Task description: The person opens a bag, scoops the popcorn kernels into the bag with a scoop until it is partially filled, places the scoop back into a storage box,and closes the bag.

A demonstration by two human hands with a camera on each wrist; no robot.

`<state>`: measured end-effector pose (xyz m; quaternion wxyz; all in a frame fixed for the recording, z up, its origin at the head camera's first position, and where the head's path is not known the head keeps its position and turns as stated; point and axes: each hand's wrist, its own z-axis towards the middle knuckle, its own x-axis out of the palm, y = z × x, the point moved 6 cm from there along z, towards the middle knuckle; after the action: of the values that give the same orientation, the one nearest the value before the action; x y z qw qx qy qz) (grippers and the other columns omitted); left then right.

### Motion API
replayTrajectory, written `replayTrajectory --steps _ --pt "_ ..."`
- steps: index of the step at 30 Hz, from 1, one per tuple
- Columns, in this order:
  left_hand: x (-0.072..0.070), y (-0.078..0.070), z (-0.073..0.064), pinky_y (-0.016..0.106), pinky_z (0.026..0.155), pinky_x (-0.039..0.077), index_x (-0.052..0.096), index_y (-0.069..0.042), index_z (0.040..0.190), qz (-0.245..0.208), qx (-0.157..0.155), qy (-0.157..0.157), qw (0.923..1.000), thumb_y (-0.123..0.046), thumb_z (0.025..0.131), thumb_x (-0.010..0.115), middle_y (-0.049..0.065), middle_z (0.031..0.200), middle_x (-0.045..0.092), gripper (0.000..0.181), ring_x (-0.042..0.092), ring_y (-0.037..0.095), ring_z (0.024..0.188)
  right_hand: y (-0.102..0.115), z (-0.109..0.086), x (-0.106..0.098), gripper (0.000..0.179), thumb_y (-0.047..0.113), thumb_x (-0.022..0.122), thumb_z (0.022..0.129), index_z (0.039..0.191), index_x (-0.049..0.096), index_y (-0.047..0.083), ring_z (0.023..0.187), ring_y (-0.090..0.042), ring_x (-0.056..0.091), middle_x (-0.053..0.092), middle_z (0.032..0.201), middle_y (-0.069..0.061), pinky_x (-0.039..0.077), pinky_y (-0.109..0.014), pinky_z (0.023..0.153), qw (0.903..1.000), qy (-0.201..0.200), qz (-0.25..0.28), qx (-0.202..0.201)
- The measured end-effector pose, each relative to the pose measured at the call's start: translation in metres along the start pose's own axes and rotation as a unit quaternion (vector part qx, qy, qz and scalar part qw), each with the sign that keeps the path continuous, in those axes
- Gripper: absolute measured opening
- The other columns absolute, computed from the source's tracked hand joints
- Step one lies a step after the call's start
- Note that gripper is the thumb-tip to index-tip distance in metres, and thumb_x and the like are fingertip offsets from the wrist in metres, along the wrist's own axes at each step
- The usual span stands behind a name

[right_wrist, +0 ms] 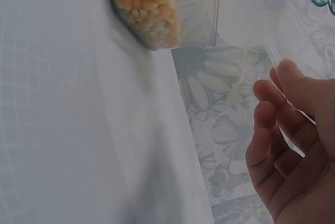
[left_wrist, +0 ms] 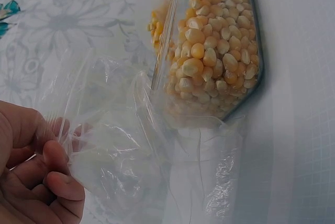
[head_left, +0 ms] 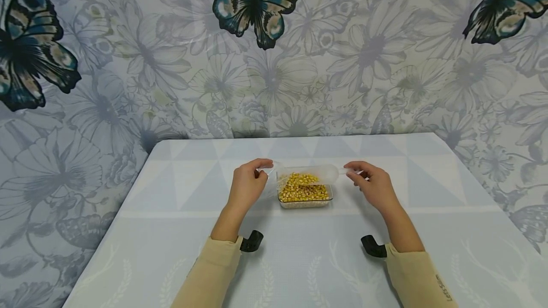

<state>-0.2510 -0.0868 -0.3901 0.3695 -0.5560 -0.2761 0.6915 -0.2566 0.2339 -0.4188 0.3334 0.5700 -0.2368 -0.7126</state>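
Observation:
A clear rectangular glass container (head_left: 306,205) full of yellow corn kernels (head_left: 305,193) stands on the table between both hands. Over its far side lies a translucent white scoop (head_left: 327,174), with some kernels (head_left: 301,178) at its left end. My right hand (head_left: 371,183) pinches the scoop's thin handle between thumb and fingertips, right of the container. On the left, my left hand (head_left: 250,179) pinches a clear, crinkled plastic bag (left_wrist: 115,145) by its edge. The bag hangs next to the container in the left wrist view; how its mouth meets the scoop is unclear.
The table (head_left: 299,260) has a pale cover with triangles, and its far edge meets a wall (head_left: 278,89) papered with flowers and butterflies. Black curved pieces (head_left: 251,241) stick out from both sleeve cuffs.

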Motion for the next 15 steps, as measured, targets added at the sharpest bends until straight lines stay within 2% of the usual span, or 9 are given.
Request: replayTrajectory --steps 7,11,15 --pt "0.001 -0.001 0.0 0.025 0.047 0.028 0.073 -0.012 0.119 -0.001 0.0 0.005 1.0 0.002 0.093 0.049 0.011 0.07 0.069 0.038 0.033 0.014 0.048 -0.007 0.0 0.003 0.028 0.033 0.062 0.099 0.121 0.069 0.018 0.073 -0.032 0.064 0.068 0.095 -0.015 0.046 -0.029 0.048 0.9995 0.018 0.018 0.019" --pt "0.001 -0.001 0.0 0.024 0.046 0.028 0.073 -0.012 0.119 0.0 0.002 0.007 1.0 0.001 0.093 0.049 0.01 0.064 0.066 0.038 0.032 0.014 0.047 -0.01 0.001 0.007 0.029 0.034 0.064 0.098 0.12 0.069 0.017 0.074 -0.032 0.064 0.068 0.092 -0.019 0.05 -0.03 0.054 0.9976 0.029 0.048 0.042" --pt "0.001 -0.001 0.0 0.024 0.046 0.027 0.073 -0.013 0.12 0.003 0.002 0.005 1.0 0.001 0.093 0.05 0.006 0.055 0.056 0.038 0.031 0.013 0.047 -0.01 0.0 0.011 0.029 0.032 0.066 0.097 0.119 0.071 0.015 0.077 -0.03 0.066 0.068 0.094 -0.021 0.054 -0.033 0.059 0.9948 0.037 0.076 0.058"
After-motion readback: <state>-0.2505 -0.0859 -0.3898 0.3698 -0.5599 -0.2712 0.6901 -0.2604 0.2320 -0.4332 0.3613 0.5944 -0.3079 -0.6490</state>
